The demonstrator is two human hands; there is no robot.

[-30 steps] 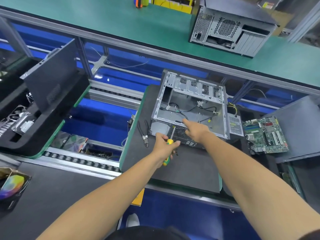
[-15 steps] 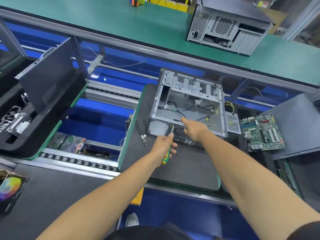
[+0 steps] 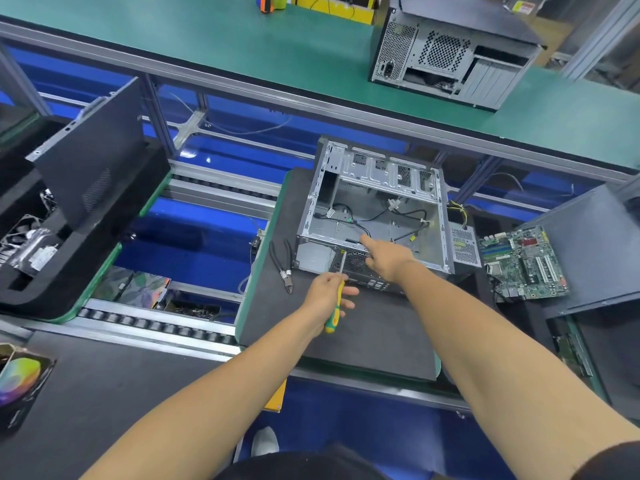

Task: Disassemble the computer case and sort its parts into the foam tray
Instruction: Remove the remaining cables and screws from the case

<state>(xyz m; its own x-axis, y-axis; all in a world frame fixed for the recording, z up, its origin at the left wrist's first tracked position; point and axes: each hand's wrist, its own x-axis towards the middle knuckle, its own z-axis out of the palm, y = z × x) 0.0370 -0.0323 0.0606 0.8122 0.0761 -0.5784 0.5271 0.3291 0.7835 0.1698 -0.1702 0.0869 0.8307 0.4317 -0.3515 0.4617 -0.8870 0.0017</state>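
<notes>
the open computer case (image 3: pixel 375 216) lies on its side on the dark foam mat (image 3: pixel 363 327). the left hand (image 3: pixel 327 294) grips a screwdriver (image 3: pixel 335 303), tip at the near rim (likely a screw). the right hand (image 3: pixel 388 256), forefinger extended and holding nothing, steadies the rim.

One head-worn wide-angle view looks forward and down, close over the workbench (image 3: pixel 346 341)

Yellow-green screwdriver handle (image 3: pixel 333 308) was partly buried in left hand (image 3: pixel 325 292); tip contact on open grey metal computer case (image 3: pixel 377 202) too small to tell. Right hand (image 3: pixel 388 258) covered the case's front edge. Black foam tray (image 3: pixel 41 244) was cut off at left edge.
</notes>
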